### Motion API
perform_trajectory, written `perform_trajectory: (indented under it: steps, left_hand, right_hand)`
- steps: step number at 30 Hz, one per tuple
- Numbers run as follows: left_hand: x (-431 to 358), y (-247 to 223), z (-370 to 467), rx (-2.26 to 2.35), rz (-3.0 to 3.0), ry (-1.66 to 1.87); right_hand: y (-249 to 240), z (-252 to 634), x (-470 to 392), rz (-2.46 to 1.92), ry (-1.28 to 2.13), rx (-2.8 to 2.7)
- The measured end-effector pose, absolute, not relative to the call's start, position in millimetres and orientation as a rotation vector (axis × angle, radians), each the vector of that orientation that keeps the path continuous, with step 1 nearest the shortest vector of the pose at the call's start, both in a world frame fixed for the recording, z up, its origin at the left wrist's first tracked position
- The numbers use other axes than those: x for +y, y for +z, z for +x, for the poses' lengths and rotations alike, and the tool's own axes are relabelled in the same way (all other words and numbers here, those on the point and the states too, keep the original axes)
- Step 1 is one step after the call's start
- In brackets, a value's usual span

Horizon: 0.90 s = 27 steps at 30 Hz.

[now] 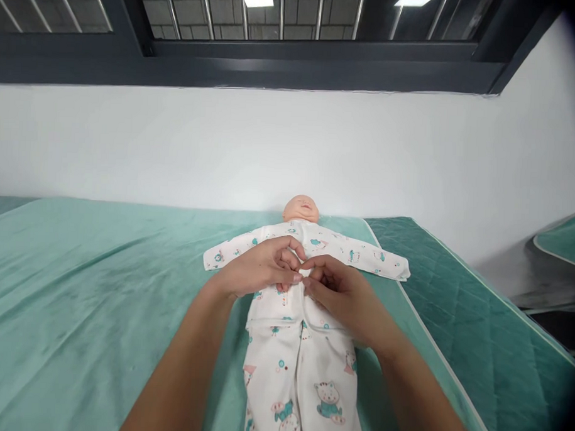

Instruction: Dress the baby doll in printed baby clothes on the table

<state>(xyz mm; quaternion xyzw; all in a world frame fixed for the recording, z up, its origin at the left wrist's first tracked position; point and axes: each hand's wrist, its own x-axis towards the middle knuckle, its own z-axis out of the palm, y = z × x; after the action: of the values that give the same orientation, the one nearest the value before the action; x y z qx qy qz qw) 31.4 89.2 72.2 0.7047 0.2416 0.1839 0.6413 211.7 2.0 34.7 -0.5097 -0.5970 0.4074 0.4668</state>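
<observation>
A baby doll (301,208) lies on its back, head toward the wall, dressed in a white printed top (270,308) and matching trousers (327,368). Both sleeves are spread out to the sides. Over the chest, my left hand (269,264) pinches the front edge of the top from the left. My right hand (335,286) meets it from the right, its thumb and index finger closed on the same front opening. The fingertips of both hands nearly touch. Any small fastener between them is too small to make out.
Under the doll is a light green sheet (100,309), with a darker quilted mat (472,322) on the right. Behind stands a white wall (200,149) below a dark window frame (274,67). Another green padded edge (567,241) shows at the far right.
</observation>
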Motion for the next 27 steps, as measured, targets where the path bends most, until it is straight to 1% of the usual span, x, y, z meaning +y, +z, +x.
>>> perform_trajectory:
  steps: [4, 8, 11, 19, 22, 27]
  left_hand:
    - [89.1, 76.3, 29.1, 0.654, 1.693, 0.366]
    - [85.7, 84.0, 27.5, 0.775, 1.825, 0.216]
    - [82.4, 87.9, 28.2, 0.824, 1.884, 0.171]
    - [74.9, 88.9, 32.4, 0.883, 2.011, 0.221]
    - [72.8, 90.8, 35.4, 0.892, 2.000, 0.375]
    - [74.0, 86.2, 47.2, 0.972, 2.108, 0.859]
  right_hand:
    - [35.0, 214.7, 1.6, -1.187, 1.087, -1.417]
    - [38.4, 218.0, 1.4, -1.146, 1.145, -1.314]
    - [40.6, 218.6, 1.9, -1.157, 1.090, -1.252]
    - [35.9, 218.7, 3.0, -1.160, 0.866, -1.145]
    - [33.7, 220.2, 4.1, -1.161, 0.785, -1.128]
    - [30.3, 225.4, 8.2, -1.240, 0.564, -1.104]
